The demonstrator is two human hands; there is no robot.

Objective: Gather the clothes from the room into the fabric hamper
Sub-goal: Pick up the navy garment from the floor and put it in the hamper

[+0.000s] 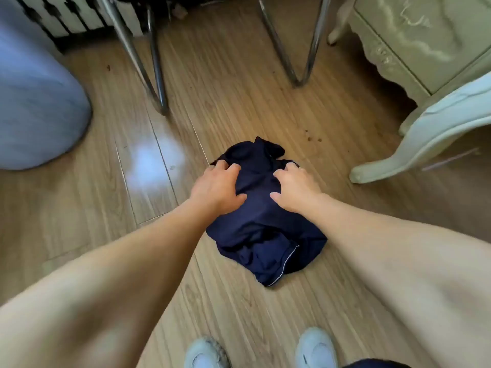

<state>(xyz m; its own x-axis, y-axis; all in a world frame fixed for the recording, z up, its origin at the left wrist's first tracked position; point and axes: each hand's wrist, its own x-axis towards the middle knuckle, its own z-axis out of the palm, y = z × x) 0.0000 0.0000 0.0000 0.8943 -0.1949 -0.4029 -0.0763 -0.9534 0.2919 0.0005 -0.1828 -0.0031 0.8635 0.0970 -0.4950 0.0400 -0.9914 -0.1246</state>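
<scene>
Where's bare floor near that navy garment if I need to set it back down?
Bare wooden floor lies left of the crumpled navy garment, between it and the pale blue fabric hamper, and near the white shoes. It is crowded beyond: chrome chair legs and the cream carved cabinet. Both hands rest on the garment.

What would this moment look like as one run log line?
step: picking up navy garment | place: wood floor | left hand: gripping garment | right hand: gripping garment | hamper: not identified

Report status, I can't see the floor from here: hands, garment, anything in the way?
Left hand and right hand gripping navy garment. Garment bunched on wood floor. Nothing blocking.
</scene>
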